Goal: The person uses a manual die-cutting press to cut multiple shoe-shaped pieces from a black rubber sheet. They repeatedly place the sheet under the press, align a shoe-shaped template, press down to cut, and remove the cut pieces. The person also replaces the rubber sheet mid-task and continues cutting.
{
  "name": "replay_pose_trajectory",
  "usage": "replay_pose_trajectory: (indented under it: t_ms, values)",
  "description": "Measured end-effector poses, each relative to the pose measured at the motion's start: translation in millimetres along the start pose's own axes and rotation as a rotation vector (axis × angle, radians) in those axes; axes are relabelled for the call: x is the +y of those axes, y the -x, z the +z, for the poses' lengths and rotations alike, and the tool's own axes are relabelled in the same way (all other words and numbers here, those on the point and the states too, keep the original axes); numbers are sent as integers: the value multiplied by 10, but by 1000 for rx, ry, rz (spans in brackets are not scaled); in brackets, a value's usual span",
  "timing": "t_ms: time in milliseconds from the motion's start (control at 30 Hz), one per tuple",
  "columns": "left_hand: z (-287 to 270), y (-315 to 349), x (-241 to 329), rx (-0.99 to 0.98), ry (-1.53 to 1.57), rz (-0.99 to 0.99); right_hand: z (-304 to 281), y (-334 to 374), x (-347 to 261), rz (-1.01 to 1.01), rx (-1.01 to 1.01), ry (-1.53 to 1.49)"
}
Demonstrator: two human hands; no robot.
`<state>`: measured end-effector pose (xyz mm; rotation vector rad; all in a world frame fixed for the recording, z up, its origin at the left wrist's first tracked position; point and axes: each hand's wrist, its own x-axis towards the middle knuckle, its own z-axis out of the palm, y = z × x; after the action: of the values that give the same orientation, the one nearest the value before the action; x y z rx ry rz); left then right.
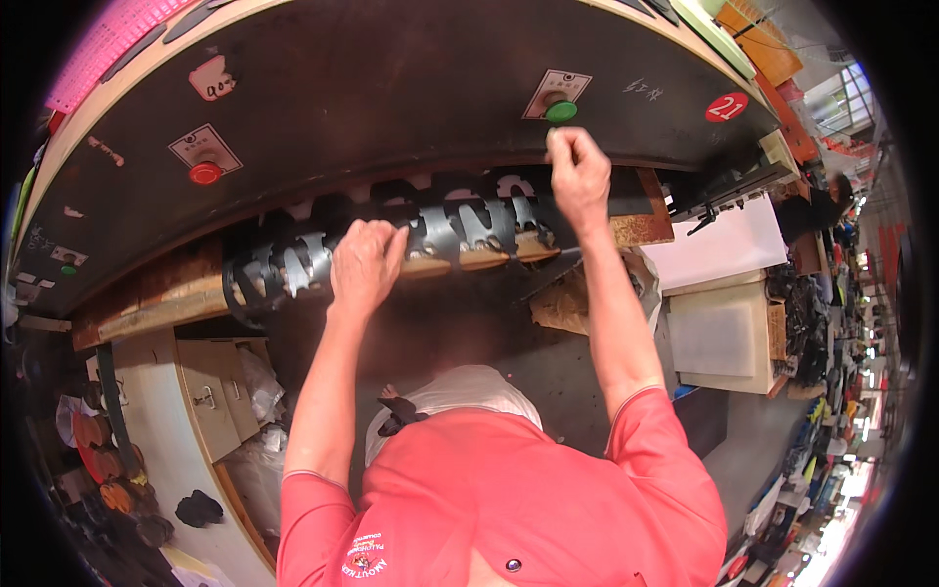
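Note:
Low in front of a big dark machine panel [391, 88] lies a black sheet [440, 235] with several cut-out openings, pale material showing through them. My left hand [364, 266] is over the middle of this sheet with its fingers curled closed; its fingertips are partly hidden, so what they grip, if anything, does not show. Raised to the right, my right hand [582, 176] is closed, with its fingertips just below a green push button [560, 111] on the panel. Whether they touch the button I cannot tell. Nothing shows in that hand.
A red button [204, 172] sits on the panel's left part. Under the machine runs a wooden ledge [166, 303]. Drawers [215, 391] stand lower left; a white board [719, 245] and pale box [719, 333] are at right. A brown bag [562, 303] lies below my right arm.

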<state>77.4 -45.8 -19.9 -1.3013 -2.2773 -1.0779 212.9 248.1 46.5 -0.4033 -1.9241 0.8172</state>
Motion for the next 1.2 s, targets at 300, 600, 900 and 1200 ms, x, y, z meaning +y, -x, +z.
replay_pose_trajectory:
  t_ms: [300, 600, 900, 1200]
  values:
    - [-38, -226, -31, -73, -54, -107, 292, 863, 119, -160, -156, 366]
    - [13, -317, -69, -107, -85, -152, 328, 767, 205, -103, -197, 338]
    - [3, 18, 42, -115, -43, -175, 121, 1040, 149, -9, -239, 254]
    - [-408, 463, 184, -239, 264, -260, 2, 970, -312, 153, -191, 208]
